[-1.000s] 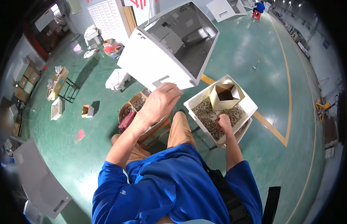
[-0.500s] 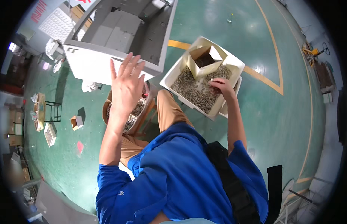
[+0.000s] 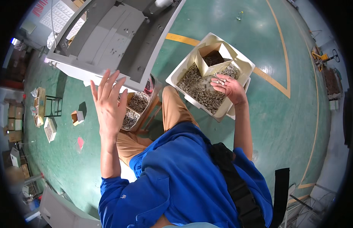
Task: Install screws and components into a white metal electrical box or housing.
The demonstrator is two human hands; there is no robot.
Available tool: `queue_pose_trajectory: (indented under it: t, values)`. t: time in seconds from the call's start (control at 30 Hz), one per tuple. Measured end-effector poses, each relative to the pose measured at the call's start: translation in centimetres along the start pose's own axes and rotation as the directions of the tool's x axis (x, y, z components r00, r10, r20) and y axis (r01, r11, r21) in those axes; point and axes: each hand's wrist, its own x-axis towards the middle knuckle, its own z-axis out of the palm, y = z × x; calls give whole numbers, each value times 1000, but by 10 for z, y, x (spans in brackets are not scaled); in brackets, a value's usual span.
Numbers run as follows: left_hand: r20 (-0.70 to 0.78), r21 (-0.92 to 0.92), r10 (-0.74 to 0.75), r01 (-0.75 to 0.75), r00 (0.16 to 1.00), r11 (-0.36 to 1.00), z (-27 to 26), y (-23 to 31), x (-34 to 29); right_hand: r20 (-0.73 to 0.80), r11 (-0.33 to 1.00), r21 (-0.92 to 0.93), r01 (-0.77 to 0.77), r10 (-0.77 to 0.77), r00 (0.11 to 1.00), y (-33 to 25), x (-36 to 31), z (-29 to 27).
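My right hand (image 3: 234,91) is turned palm up over a white plastic bin (image 3: 177,78). Several small pale cylindrical pieces (image 3: 220,81) rest on its curled fingers. The bin holds a heap of similar pieces (image 3: 202,91), and a cardboard box (image 3: 209,70) with one side cut low stands in it. My left hand (image 3: 109,104) is raised with spread fingers and holds nothing. It hovers by the near edge of a grey-and-white machine cabinet (image 3: 108,69) whose top is open. Whether the fingertips touch that edge I cannot tell.
Below the cabinet, between my knees and left hand, a divided bin of small pieces (image 3: 139,102) sits on a wooden stool (image 3: 149,118). Farther left on the green floor are a small open box (image 3: 77,117), a narrow tray (image 3: 50,130) and a black stand (image 3: 53,106).
My right hand has turned from reaching down into the pieces to palm up, with several showing on its fingers. My left hand has shifted left and slightly nearer. The view has shifted a little.
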Motion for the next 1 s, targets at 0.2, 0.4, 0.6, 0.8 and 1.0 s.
queue_pose_trajectory:
  t: [0.2,0.4,0.6,0.8,1.0]
  values:
    - [-26,48,-69,70,997,996,-9,-15,-17,168,968,81,238,-249,954,-24,23,-6]
    - [-127,35,-154,160,980,987,-15,-25,-34,-207,524,-848,80,-467,860,-65,65,11]
    - [-260,-87,-158,140,952,986,-26,-27,-63,-107,420,-902,-100,6,994,17,66,12]
    - [-297,-156,-162,119,941,981,-22,-14,-72,-66,-246,-964,-104,-159,985,87,81,-14]
    - [-252,-174,-235,195,939,965,-19,-18,-81,19,-324,-946,-19,-115,993,89,77,-21]
